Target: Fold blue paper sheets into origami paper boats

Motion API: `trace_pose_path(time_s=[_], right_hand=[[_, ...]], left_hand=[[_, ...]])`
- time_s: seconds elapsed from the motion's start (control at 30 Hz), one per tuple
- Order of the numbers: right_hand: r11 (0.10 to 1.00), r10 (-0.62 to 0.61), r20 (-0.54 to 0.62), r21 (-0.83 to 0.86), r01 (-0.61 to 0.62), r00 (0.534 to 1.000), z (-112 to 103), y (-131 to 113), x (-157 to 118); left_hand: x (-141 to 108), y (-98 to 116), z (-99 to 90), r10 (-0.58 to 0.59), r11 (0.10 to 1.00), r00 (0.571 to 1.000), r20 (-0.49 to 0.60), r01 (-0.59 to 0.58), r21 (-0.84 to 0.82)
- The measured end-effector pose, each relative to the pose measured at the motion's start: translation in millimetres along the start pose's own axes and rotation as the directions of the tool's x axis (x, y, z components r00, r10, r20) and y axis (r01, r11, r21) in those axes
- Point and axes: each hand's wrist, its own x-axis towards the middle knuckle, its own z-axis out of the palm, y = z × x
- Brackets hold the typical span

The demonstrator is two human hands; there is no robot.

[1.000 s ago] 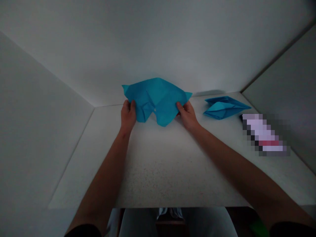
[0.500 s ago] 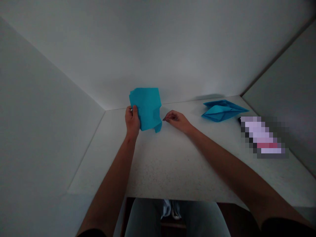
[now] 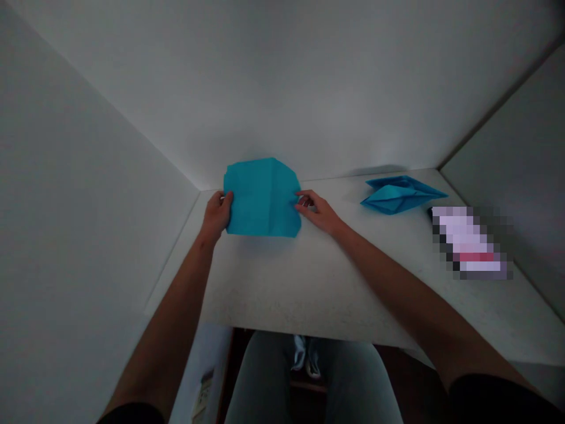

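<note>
Head view, left hand (image 3: 217,213) pinching the blue paper sheet's (image 3: 260,199) left edge, right fingertips (image 3: 296,205) touched its right edge — bare tabletop (image 3: 282,282) lay nearer the person.

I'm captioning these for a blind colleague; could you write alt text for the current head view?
Two bare hands, left and right, hold a blue paper sheet by its side edges over a pale table. To the right lie a folded blue paper shape and a pixelated, blurred-out object.
</note>
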Motion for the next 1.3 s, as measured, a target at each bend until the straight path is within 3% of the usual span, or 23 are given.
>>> trace_pose_path(time_s=[0.07,0.13,0.17,0.23,0.3,0.43,0.5,0.57,0.63,0.7,0.73,0.8,0.9,1.03,1.13,1.3], right_hand=[[0.999,0.041,-0.036,0.023,-0.04,0.999,0,2,1],[0.998,0.064,-0.051,0.03,-0.062,0.997,1,4,2],[0.997,0.071,-0.055,0.03,-0.069,0.996,1,4,2],[0.996,0.082,-0.061,0.032,-0.08,0.995,0,3,2],[0.994,0.1,-0.062,0.037,-0.098,0.993,-1,3,1],[0.987,0.152,-0.036,0.055,-0.15,0.988,-2,4,1],[0.982,0.178,-0.036,0.065,-0.175,0.983,-3,5,2],[0.979,0.197,-0.041,0.065,-0.194,0.98,-3,5,2],[0.977,0.209,-0.042,0.055,-0.206,0.977,-4,3,3],[0.975,0.217,-0.043,0.049,-0.215,0.975,-5,0,3],[0.975,0.219,-0.042,0.049,-0.217,0.975,-6,-2,3],[0.975,0.219,-0.041,0.05,-0.217,0.975,-6,-4,3],[0.974,0.222,-0.039,0.051,-0.22,0.974,-7,-5,4],[0.969,0.242,-0.038,0.062,-0.239,0.97,-7,-5,4],[0.967,0.247,-0.035,0.078,-0.243,0.968,-7,-5,4],[0.966,0.247,-0.035,0.094,-0.243,0.968,-6,-4,3]], left_hand=[[3,-23,-34.9,-0.121,0.938,0.989,0.083,0.087,0.335],[-1,-40,-63.1,-0.168,0.789,0.982,0.081,0.085,0.608],[-6,-44,-72.1,-0.157,0.713,0.986,0.057,0.074,0.698],[-25,-46,-76.3,-0.025,0.6,1.0,0.001,0.014,0.8],[-53,-43,-61.9,0.092,0.553,0.995,0.026,-0.073,0.83],[-109,-50,-9.7,-0.023,0.585,0.992,0.122,-0.086,0.806],[-119,-65,2.0,-0.039,0.613,0.992,0.122,-0.072,0.787],[-114,-80,-7.4,0.04,0.657,0.974,0.225,-0.196,0.728],[-100,-93,-34.6,0.141,0.678,0.893,0.427,-0.402,0.616],[-84,-99,-67.4,0.163,0.658,0.8,0.577,-0.524,0.541],[-78,-101,-81.5,0.142,0.639,0.798,0.586,-0.526,0.561],[-74,-102,-98.3,0.079,0.625,0.867,0.491,-0.427,0.654],[-82,-105,-92.1,-0.009,0.643,0.963,0.271,-0.202,0.739],[-94,-114,-63.5,-0.063,0.657,0.984,0.166,-0.084,0.749],[-90,-118,-53.6,-0.082,0.663,0.993,0.087,-0.01,0.749],[-76,-106,-37.3,-0.141,0.697,0.99,-0.029,0.12,0.707]])
